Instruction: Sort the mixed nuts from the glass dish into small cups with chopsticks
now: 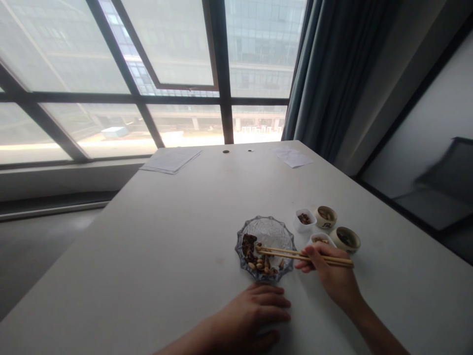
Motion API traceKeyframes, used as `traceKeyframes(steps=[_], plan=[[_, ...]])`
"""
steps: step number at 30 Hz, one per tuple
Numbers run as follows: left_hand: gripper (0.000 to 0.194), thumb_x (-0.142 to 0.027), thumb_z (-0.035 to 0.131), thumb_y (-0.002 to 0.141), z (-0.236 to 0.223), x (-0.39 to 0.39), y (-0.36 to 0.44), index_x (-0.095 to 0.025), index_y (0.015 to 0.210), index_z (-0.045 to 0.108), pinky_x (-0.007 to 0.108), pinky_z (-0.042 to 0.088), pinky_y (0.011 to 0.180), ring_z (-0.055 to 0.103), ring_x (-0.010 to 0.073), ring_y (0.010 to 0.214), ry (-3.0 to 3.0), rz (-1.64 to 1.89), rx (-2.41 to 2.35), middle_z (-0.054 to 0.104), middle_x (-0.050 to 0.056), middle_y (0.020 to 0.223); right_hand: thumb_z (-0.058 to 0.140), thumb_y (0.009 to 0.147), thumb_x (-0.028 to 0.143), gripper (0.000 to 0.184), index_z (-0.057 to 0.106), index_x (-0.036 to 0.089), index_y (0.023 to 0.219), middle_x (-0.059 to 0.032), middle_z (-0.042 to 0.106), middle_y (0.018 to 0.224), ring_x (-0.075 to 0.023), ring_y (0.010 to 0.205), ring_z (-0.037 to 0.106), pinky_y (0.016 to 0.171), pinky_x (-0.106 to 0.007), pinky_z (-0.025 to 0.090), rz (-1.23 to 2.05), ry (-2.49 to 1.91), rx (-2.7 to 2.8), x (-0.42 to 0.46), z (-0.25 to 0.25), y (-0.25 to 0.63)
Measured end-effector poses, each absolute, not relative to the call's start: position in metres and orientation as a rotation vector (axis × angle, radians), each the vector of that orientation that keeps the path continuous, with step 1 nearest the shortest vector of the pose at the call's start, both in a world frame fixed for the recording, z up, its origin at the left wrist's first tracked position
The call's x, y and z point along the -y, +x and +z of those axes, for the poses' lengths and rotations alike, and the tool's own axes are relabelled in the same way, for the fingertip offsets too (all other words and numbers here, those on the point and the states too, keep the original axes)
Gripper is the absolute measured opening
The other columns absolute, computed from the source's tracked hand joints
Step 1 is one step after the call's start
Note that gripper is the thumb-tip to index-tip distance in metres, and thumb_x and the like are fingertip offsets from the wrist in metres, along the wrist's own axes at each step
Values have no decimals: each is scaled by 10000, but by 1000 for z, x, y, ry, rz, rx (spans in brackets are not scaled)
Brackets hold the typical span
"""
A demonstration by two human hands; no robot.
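My right hand is closed round a pair of wooden chopsticks, which point left over a scalloped glass dish. Their tips are at a small pale piece inside the dish; whether they pinch it I cannot tell. Dark dried pieces lie along the dish's left side, and tan nut-like pieces along its near side. My left hand rests on the table just below the dish, fingers stretched out and holding nothing. Behind my right hand, a white cup with pale bits is partly hidden.
Right of the dish stand a white cup of dark bits and two cream bowls, one with brownish contents, another with dark contents. Paper sheets lie at the white table's far left, more paper at far right. Windows and a curtain stand beyond.
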State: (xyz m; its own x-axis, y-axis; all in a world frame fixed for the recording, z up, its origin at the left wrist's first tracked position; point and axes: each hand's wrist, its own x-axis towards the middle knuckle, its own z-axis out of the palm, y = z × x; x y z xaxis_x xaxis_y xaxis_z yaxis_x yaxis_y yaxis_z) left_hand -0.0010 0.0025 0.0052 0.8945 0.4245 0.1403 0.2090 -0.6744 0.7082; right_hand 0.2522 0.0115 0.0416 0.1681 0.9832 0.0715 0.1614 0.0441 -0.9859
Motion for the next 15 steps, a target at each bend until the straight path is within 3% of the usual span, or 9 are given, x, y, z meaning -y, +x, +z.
traceKeyframes(steps=[15], plan=[[405, -269, 683, 941, 4, -3, -1, -288, 1345, 665, 458, 426, 1229, 574, 303, 1436, 2333, 389, -447, 693, 72, 1456, 714, 892, 673, 458, 769, 238, 759, -73, 765, 638, -273, 550, 762, 570, -407, 691, 952, -1346, 1206, -13, 30, 248]])
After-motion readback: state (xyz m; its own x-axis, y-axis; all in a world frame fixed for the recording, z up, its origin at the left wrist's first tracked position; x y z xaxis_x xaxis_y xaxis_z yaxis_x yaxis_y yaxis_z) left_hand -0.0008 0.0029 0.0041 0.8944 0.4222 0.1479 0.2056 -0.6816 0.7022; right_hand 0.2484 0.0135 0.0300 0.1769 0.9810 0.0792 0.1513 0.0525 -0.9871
